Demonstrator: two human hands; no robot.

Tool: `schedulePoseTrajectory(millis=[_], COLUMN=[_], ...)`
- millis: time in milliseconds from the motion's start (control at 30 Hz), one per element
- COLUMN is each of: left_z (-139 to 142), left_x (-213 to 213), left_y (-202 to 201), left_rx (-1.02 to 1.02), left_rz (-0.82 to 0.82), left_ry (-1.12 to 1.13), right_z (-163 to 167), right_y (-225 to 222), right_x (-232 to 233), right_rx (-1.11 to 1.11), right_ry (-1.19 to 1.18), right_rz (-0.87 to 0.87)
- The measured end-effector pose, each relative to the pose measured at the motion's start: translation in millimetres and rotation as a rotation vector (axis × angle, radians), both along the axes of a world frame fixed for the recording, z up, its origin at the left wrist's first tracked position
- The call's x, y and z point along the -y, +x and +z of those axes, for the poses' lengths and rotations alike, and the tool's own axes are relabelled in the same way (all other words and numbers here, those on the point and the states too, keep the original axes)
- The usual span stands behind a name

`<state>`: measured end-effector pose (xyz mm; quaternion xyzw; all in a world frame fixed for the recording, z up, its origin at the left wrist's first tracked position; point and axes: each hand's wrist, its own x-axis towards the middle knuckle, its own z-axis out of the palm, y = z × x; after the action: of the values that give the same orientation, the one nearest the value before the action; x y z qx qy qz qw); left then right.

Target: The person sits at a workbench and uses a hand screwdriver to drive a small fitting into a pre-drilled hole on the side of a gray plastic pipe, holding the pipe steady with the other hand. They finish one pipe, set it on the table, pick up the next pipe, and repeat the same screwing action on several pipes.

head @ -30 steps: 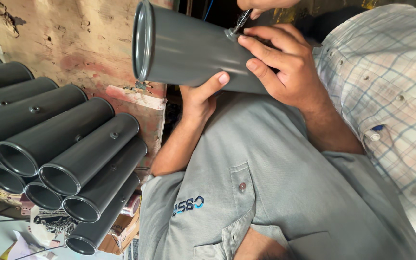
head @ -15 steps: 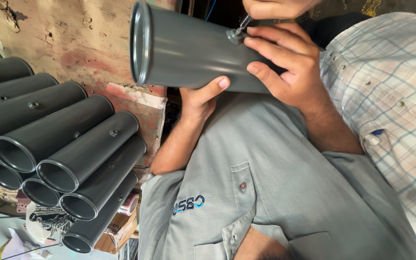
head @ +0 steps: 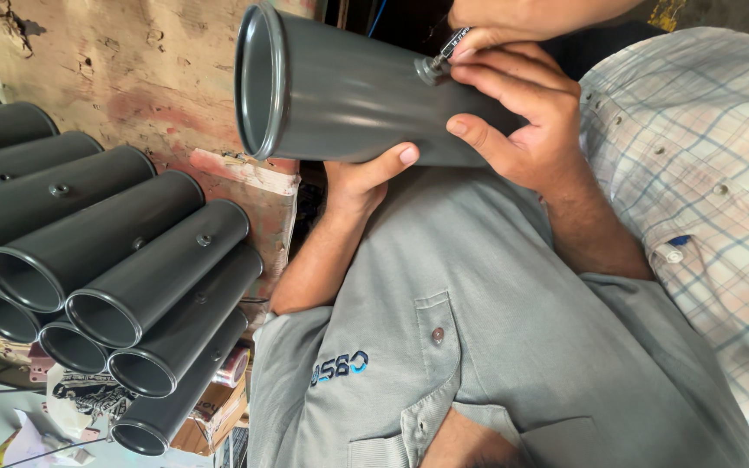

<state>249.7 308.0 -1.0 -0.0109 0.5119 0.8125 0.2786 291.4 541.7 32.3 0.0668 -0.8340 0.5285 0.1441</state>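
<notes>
A wide grey pipe (head: 348, 95) is held up in the air, its rimmed open end facing left. My left hand (head: 526, 121) grips its side next to a small round metal fitting (head: 431, 69). My right hand (head: 513, 16), at the top edge, holds a thin tool (head: 454, 42) whose tip rests on that fitting. A co-worker in a grey shirt (head: 478, 329) props the pipe from underneath with one hand (head: 366, 173). My checked sleeve (head: 704, 173) fills the right side.
Several matching grey pipes (head: 132, 260) lie stacked at the left against a rough plaster wall (head: 132, 69), open ends toward me. Below them are a cardboard box (head: 218, 412), a tape roll (head: 234, 364) and loose clutter.
The pipe and both of my hands have shifted slightly lower in the view. The tool stays on the fitting and the co-worker's hand stays under the pipe.
</notes>
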Motion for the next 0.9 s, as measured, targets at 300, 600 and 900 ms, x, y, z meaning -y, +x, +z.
schedulePoseTrajectory(millis=[300,600,900], left_z=[0.6,0.6,4.0], left_x=[3.2,4.4,3.2], left_y=[-3.6,-4.4,-6.8], left_rx=[-0.052,-0.013,-0.027], left_rz=[-0.023,-0.011,-0.025], left_ry=[0.009,0.021,0.014], right_z=[-0.1,-1.3,-3.5], right_y=[-2.2,-2.8,-1.9], right_x=[0.3,3.7,3.7], right_rx=[-0.006,-0.001,0.009], right_ry=[-0.033,-0.060,-0.081], right_rz=[0.007,0.027,0.026])
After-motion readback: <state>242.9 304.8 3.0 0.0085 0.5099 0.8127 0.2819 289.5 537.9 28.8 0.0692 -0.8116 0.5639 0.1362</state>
